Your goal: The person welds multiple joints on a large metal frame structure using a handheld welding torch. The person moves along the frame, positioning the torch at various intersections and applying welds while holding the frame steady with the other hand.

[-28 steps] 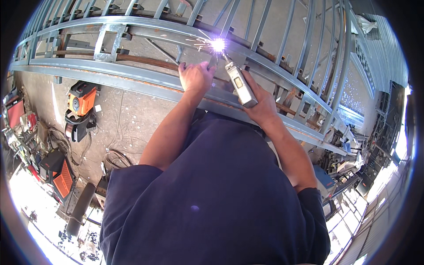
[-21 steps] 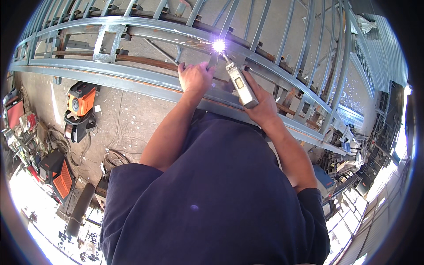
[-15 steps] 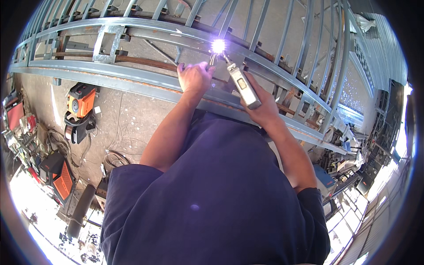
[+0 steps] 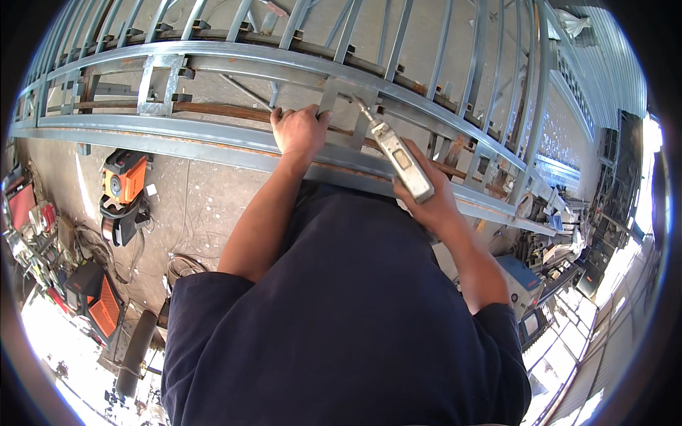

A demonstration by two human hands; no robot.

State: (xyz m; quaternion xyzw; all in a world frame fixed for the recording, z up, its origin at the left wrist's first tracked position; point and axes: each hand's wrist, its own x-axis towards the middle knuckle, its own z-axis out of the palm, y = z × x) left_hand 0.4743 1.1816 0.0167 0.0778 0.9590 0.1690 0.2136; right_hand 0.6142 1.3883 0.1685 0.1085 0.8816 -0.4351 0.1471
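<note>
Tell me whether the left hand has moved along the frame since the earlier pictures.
No. The left hand rests on the same spot of the metal frame, beside the small plate. Only the welding arc has gone out.

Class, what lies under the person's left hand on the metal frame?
The left hand rests on a grey rail of the metal frame, beside a rusty bar. The spot beneath the palm is covered.

A grey concrete floor (image 4: 192, 206) lies below. Orange machines (image 4: 124, 181) and cables (image 4: 181, 266) sit at its left side. Bright sunlight falls at the bottom left. Metal walls (image 4: 611, 64) stand right.
</note>
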